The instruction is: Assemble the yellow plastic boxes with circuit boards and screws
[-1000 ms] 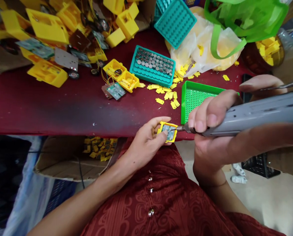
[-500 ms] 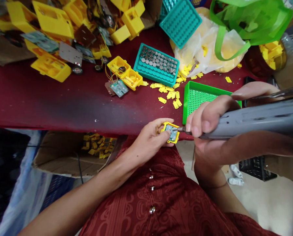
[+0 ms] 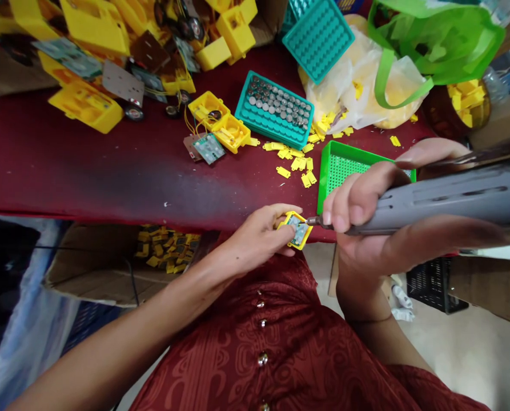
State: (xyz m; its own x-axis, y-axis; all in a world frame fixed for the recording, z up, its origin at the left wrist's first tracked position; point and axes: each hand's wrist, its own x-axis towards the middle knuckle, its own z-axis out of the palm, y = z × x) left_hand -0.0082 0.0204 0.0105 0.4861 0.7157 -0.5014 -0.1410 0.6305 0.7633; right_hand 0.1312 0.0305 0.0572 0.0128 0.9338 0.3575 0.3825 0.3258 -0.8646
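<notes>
Pinched between the thumb and fingers of my left hand (image 3: pixel 265 231) is a small yellow plastic case (image 3: pixel 304 240). A green circuit board (image 3: pixel 298 227) sits inside the case, and my thumb lies over part of it. My right hand (image 3: pixel 366 211) is wrapped round a grey electric screwdriver (image 3: pixel 447 200), which lies level and points left. Its thin bit (image 3: pixel 312 221) reaches over the case's right wall to the board. Whether the tip sits in a screw is too small to tell. The case is held just off the table's front edge.
On the red-covered table (image 3: pixel 152 171) are a green basket (image 3: pixel 353 149), a teal tray (image 3: pixel 276 108) of coin cells, and loose yellow covers (image 3: pixel 297 162). Opened yellow housings (image 3: pixel 87 108) with boards and wheels pile up at back left. Below stands a cardboard box (image 3: pixel 96 268) of yellow pieces.
The view has shifted slightly. Both hands keep their hold, with the screwdriver's bit still at the board in the yellow case. Little else differs.
</notes>
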